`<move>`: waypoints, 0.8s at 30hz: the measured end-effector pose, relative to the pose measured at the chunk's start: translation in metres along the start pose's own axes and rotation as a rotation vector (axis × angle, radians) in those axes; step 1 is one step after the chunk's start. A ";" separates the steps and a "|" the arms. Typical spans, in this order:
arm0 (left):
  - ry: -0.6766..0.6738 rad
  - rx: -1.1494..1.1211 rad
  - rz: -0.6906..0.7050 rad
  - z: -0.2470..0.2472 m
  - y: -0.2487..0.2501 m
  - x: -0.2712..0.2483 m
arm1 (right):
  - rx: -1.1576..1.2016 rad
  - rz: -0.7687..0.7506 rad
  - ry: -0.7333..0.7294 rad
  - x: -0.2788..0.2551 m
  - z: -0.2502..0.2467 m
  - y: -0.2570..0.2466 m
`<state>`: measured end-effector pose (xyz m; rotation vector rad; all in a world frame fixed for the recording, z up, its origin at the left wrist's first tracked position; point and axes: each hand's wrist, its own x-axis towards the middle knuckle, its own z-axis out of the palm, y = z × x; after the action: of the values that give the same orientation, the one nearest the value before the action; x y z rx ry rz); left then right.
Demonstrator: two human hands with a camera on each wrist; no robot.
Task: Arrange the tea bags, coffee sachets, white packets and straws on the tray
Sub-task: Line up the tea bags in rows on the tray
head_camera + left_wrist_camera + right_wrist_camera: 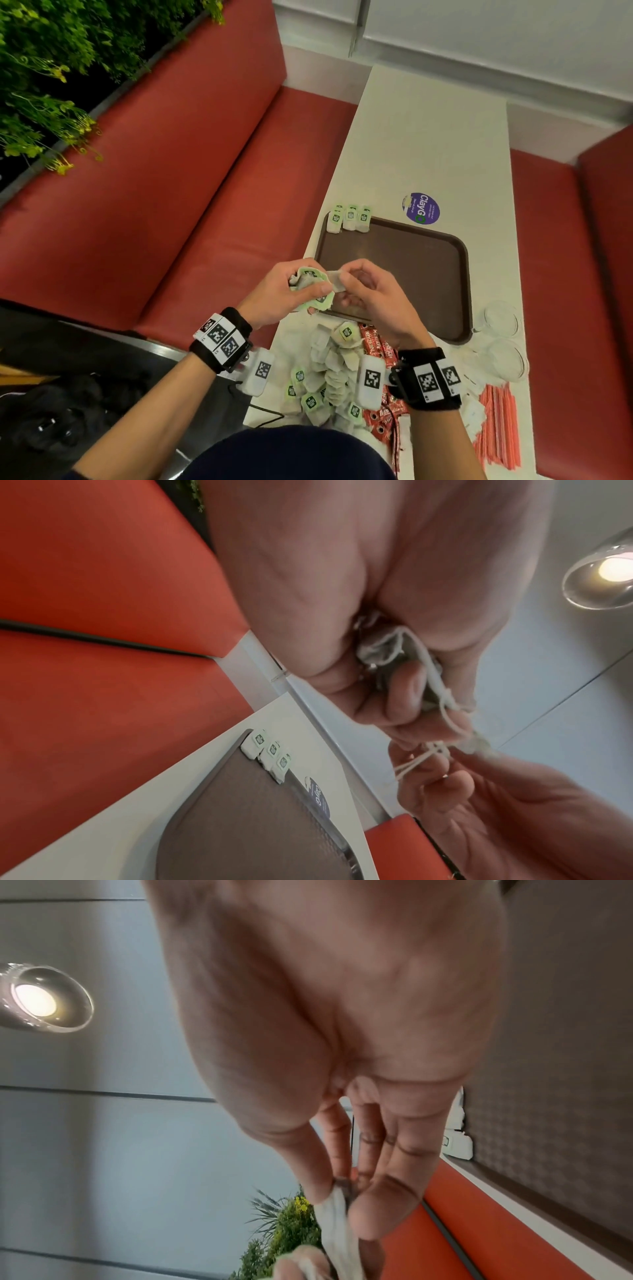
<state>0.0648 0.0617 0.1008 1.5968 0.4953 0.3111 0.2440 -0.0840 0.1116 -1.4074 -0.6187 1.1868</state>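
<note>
My left hand (pixel 294 291) grips a bunch of tea bags (pixel 313 286) with green tags, held above the near left corner of the brown tray (pixel 411 267). My right hand (pixel 356 284) pinches one tea bag (pixel 337 1218) out of that bunch between thumb and fingers. White strings (pixel 441 712) dangle from the bunch. Three tea bags (pixel 349 218) lie in a row on the tray's far left corner (pixel 270 750). A pile of loose tea bags (pixel 329 373) lies on the table near me, beside red coffee sachets (pixel 380 346), white packets (pixel 474 411) and red straws (pixel 498 428).
The white table (pixel 428 137) stretches away between red bench seats (pixel 171 205). Two clear glass cups (pixel 503 339) stand right of the tray. A purple sticker (pixel 420 208) sits beyond the tray. Green plants (pixel 51 68) line the far left.
</note>
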 end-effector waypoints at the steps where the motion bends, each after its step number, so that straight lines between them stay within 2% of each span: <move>1: 0.022 -0.002 0.007 0.000 0.001 0.000 | 0.017 -0.003 0.028 -0.002 -0.002 -0.001; 5: 0.171 -0.054 -0.032 -0.001 0.001 -0.001 | 0.099 -0.028 0.136 -0.009 -0.004 -0.003; 7: 0.213 -0.070 -0.035 -0.001 0.002 -0.001 | 0.068 -0.098 0.203 -0.013 -0.002 -0.007; 12: 0.158 -0.021 0.029 0.000 0.011 0.002 | -0.264 -0.451 0.450 -0.022 0.016 -0.016; 14: 0.115 0.002 0.035 0.002 0.012 0.008 | -0.428 -0.613 0.492 -0.019 0.019 -0.012; 16: 0.085 -0.070 -0.010 0.006 0.016 0.014 | -0.639 -0.740 0.510 -0.015 0.019 -0.005; 18: 0.078 -0.121 -0.015 0.008 0.020 0.020 | -0.751 -0.782 0.533 -0.015 0.021 0.000; 21: 0.100 -0.056 0.015 0.010 0.023 0.027 | -0.807 -0.787 0.555 -0.016 0.022 0.004; 24: 0.124 0.082 0.051 0.007 0.024 0.033 | -0.775 -0.744 0.447 -0.018 0.016 0.003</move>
<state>0.0997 0.0706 0.1212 1.6784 0.5691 0.4352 0.2223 -0.0942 0.1169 -1.7530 -1.2056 0.0016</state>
